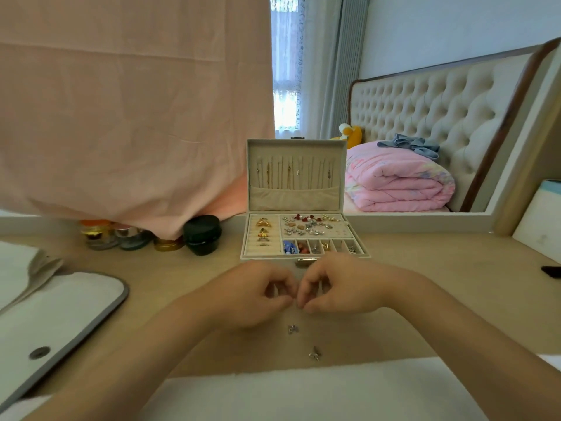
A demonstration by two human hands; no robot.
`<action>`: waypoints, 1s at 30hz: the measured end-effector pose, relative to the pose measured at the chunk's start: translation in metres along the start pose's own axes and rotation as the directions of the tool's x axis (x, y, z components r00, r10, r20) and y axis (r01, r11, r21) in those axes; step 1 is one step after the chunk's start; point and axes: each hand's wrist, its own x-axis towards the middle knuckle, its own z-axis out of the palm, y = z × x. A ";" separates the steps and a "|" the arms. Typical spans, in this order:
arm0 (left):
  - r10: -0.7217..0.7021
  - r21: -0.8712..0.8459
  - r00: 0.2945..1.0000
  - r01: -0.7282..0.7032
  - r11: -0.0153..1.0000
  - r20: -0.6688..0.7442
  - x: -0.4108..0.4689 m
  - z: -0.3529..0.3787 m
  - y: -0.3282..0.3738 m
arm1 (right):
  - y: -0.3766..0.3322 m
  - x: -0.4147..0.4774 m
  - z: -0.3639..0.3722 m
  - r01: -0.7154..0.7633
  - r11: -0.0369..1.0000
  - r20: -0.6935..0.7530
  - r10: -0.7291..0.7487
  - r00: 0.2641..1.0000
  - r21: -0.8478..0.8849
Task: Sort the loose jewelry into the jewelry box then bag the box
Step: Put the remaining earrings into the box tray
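The beige jewelry box (358,238) stands open on the table, its lid upright with several necklaces hanging inside. Rings fill its left slots, earrings and small pieces its other compartments. Just in front of the box, my left hand (255,294) and my right hand (337,288) meet fingertip to fingertip, pinching something tiny between them; the piece itself is hidden. A small silver earring (293,329) lies on the table below my hands, and a second silver earring (315,354) lies nearer to me.
A white bag with a grey rim (60,317) lies at the left. Small jars and a black pot (202,235) stand under a pink cloth (127,117). A mirror reflects a bed at the right. A dark object (551,271) sits at the right edge.
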 end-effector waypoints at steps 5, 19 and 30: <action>0.033 0.037 0.999 -0.033 0.999 0.005 -0.007 0.015 -0.005 | -0.002 -0.012 0.010 -0.037 0.994 0.186 0.017 0.982 0.106; 0.073 -0.043 0.997 -0.075 0.996 -0.040 -0.011 0.027 -0.011 | 0.007 -0.012 0.020 -0.055 0.989 0.259 0.018 0.966 0.136; -0.017 -0.182 0.979 -0.021 0.983 -0.202 -0.007 0.025 -0.013 | 0.013 -0.009 0.017 -0.066 0.908 -0.010 0.077 0.997 0.413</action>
